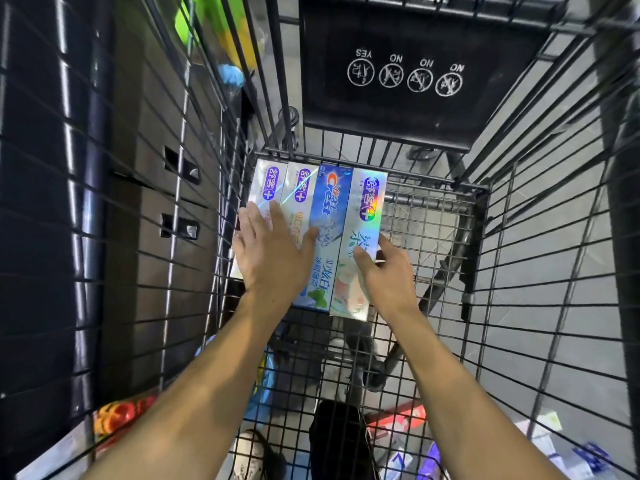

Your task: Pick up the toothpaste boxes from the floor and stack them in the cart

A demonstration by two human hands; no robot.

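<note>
Head view: wire cart [433, 216], grey floor [540, 271].

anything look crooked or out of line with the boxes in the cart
Mostly neat: four toothpaste boxes side by side. Only the rightmost box, gripped by the right hand, sticks out nearer than the blue Crest box beside it.

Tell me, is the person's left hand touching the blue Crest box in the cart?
Touching. The head view shows the left hand lying flat across the boxes, its thumb tip resting on the blue Crest box.
</note>
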